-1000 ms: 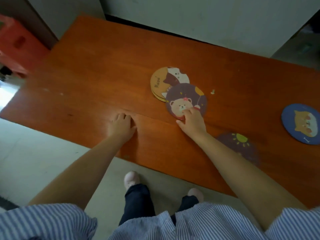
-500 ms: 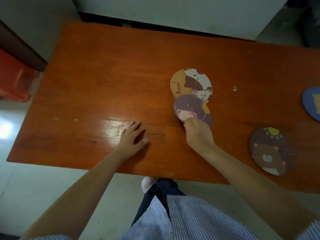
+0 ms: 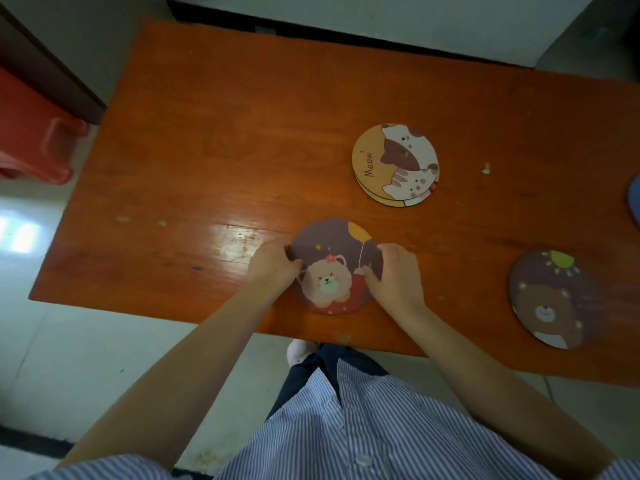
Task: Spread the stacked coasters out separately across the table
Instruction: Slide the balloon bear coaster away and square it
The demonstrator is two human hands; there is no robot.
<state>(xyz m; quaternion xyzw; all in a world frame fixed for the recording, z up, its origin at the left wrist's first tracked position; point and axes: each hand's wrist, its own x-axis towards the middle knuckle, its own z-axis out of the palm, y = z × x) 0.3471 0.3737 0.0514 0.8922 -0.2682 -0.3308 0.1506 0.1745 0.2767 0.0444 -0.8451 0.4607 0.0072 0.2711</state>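
A round purple coaster with a bear and a yellow balloon (image 3: 334, 258) lies flat near the table's front edge. My left hand (image 3: 275, 263) pinches its left rim and my right hand (image 3: 394, 271) holds its right rim, thumb on top. Behind it to the right sits the rest of the stack (image 3: 394, 164), topped by an orange cat coaster reading "Meow". A brown bear coaster with a sun (image 3: 550, 299) lies alone at the right. The rim of a blue coaster (image 3: 635, 199) shows at the frame's right edge.
The orange wooden table (image 3: 242, 133) has bare wood on its left half and along the back. A red plastic stool (image 3: 31, 140) stands off the left end. A grey wall runs behind the table. My shoe (image 3: 301, 351) shows below the front edge.
The balloon-bear coaster has slid off the stack toward the front edge. My left hand moved right from the bare wood and took hold of its left rim; my right hand stays on it.
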